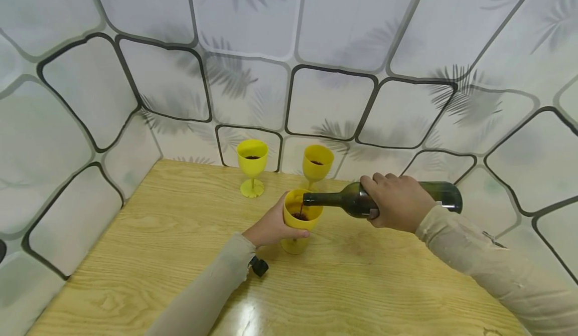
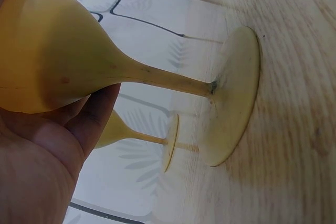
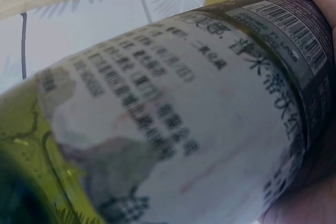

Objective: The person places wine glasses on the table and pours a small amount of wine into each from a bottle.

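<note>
Yellow goblets [image 1: 252,167] behind, black cap [image 1: 259,266] — wooden table [image 1: 180,235]

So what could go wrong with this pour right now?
The bottle lies almost level, its mouth just over the rim of the goblet, so the dark stream could miss or splash onto the table. The left hand grips only the bowl, and a nudge from the right hand might tip it.
</note>
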`<state>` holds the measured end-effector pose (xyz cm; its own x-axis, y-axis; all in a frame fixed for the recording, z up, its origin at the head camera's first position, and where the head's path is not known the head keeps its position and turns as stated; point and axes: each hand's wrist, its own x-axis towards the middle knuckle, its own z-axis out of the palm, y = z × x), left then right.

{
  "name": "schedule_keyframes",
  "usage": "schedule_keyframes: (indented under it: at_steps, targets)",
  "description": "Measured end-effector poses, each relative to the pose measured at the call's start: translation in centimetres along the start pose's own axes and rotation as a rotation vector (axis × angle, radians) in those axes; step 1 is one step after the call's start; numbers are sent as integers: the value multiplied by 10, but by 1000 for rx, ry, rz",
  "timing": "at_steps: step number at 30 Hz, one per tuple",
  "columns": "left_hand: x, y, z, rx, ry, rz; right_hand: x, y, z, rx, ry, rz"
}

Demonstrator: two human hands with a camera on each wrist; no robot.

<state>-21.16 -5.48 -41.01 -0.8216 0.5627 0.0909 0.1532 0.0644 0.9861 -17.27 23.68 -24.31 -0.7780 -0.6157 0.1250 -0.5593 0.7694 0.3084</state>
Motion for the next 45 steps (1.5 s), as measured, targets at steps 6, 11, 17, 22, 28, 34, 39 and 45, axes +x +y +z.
schedule_keyframes:
  at_steps: [6, 11, 17, 22, 28, 34, 39, 45]
  targets:
    - [-1, -1, -1, -12, -5, 2, 2, -2, -2, -2, 7, 4]
    - [-1, -1, -1, -20, -6, 9, 6, -4, -4, 0, 27, -3]
    - [-1, 0, 0, -7, -2, 1, 8, -6, -3, -10, 38, -13]
    - [-1, 0, 0, 6, 1, -4, 7, -8, -1, -15, 40, -6]
    - [-2, -1, -1, 26, 3, -11, 4, -8, 1, -26, 46, -5]
    - [-1, -2, -2, 15, -1, -1, 4, -7, 0, -50, 54, -17]
    - [-1, -3, -1, 15, 1, 3, 3, -4, 0, -69, 63, -32]
    - [-1, -3, -1, 10, 3, 0, 2, -3, -1, -63, 61, -38]
